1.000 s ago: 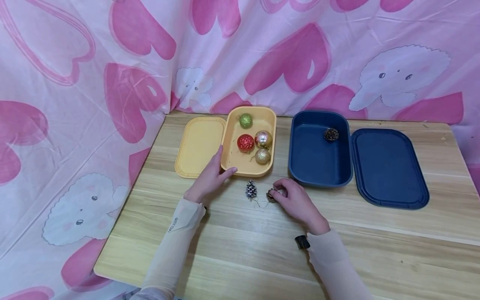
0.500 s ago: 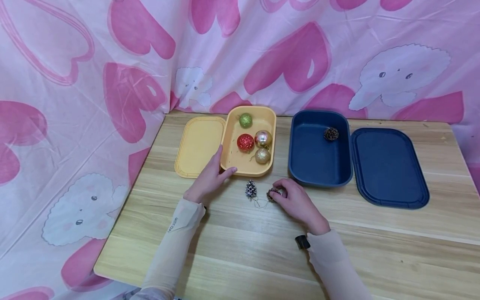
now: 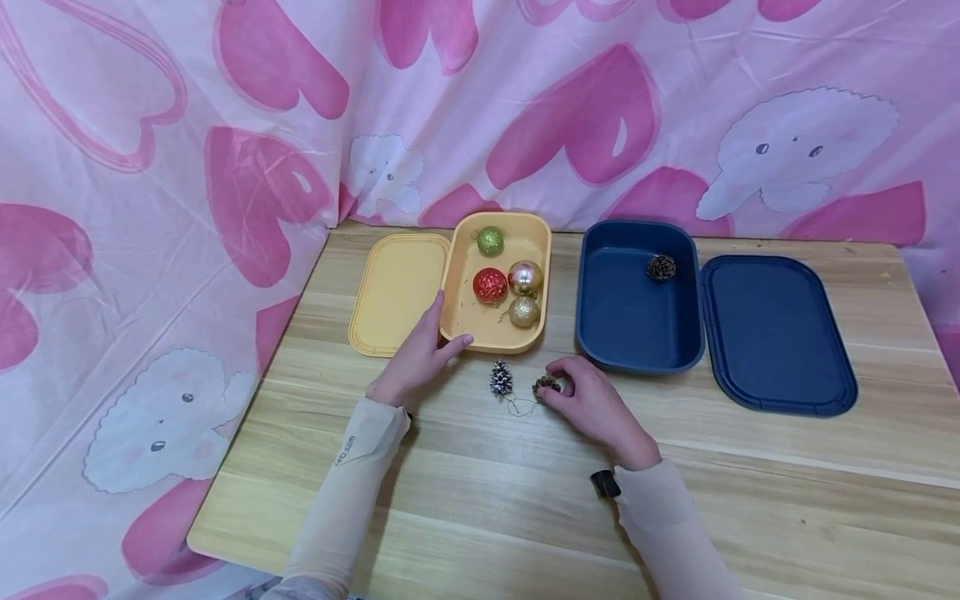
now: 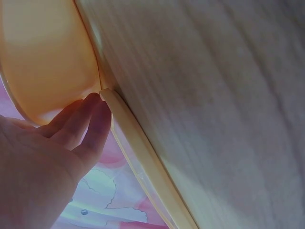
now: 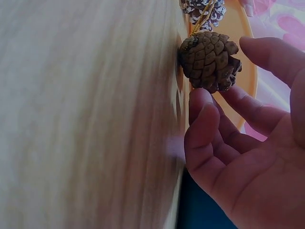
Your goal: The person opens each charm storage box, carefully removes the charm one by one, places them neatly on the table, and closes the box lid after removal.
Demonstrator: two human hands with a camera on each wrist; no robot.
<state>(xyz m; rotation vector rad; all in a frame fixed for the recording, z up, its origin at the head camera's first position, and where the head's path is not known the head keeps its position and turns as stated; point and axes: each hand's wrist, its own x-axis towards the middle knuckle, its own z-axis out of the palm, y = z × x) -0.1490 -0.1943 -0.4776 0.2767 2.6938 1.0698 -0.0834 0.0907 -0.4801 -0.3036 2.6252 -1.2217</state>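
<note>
My left hand (image 3: 415, 358) rests against the near left corner of a yellow plastic box (image 3: 459, 321), thumb along its front wall and fingers by its left side. In the left wrist view, those fingers (image 4: 97, 125) touch near where box and yellow lid (image 4: 143, 157) meet. My right hand (image 3: 592, 402) holds a brown pine cone (image 5: 208, 62) low at the table; its fingers bend around the cone, with the thumb close to its side. A gold cord hangs from this cone. Left of it lies a white-tipped pine cone (image 3: 501, 380).
Green (image 3: 491, 241), red (image 3: 490, 286) and two gold baubles (image 3: 524, 312) lie in the yellow box. A dark blue box (image 3: 618, 333) holds another pine cone (image 3: 662, 267); its blue lid (image 3: 780, 333) lies to the right. A pink curtain (image 3: 570, 100) hangs behind the wooden table (image 3: 480, 517).
The brown pine cone has shifted slightly at my right fingertips, and more of it shows. Both hands have stayed almost in place; the boxes and baubles have not moved.
</note>
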